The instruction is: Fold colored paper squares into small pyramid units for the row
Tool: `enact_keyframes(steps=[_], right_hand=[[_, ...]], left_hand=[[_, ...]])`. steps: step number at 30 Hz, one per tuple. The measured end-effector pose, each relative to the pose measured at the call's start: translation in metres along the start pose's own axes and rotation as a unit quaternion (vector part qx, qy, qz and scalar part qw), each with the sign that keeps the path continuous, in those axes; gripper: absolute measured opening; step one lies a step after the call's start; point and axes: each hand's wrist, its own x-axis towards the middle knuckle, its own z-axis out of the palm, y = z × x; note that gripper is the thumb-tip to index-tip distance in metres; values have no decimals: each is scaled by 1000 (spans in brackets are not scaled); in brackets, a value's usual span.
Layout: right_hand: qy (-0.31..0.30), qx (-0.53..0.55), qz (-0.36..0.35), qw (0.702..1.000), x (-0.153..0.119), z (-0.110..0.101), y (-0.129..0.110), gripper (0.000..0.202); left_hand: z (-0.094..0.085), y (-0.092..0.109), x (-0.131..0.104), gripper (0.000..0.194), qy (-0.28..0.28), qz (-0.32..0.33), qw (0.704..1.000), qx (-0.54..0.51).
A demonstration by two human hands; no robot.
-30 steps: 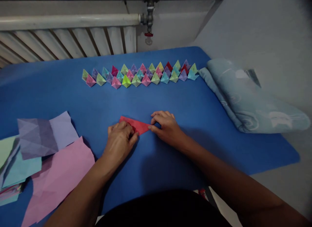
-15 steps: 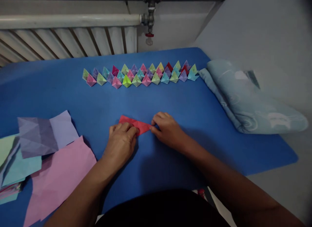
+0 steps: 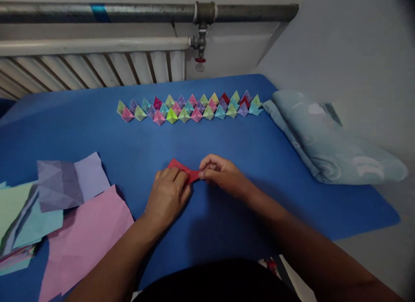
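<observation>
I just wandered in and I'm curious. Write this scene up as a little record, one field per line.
Left hand: resting on the red paper
Right hand: thumb and fingers at that paper's right tip
Surface: blue tabletop
Far side: small folded paper pieces in rows, many colours
Left side: loose purple sheet, pink sheet, others
Right side: folded pale-blue cloth
Behind: white radiator

Dim light, soft shadow across blue table [image 3: 227, 226]
</observation>
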Motion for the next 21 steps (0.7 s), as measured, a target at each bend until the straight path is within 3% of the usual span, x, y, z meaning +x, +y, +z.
enact_keyframes(steps=[3,5,7,11,13,17,21], right_hand=[[38,54,-49,997,-1,-4,-5,22],[81,51,-109,989,-1,-7,-7,27],[84,15,-150,985,-2,-9,-7,33],[-17,-33,-148,988,-6,-4,-6,31],[-46,-25,-128,990,-7,1,-4,22],[-33,34,-68,997,-5,8,2,18],[-27,54,-22,998,1,11,8,18]], left_hand=[[-5,2,0,12,63,-27,990,-122],[-10,3,1,11,77,-88,962,-245],[-15,4,1,12,62,-166,906,-384],[-18,5,4,15,4,-260,766,-588],[-17,5,6,17,-10,-283,729,-623],[-15,4,10,20,-30,-313,702,-640],[-14,-1,12,20,-44,-325,716,-617]])
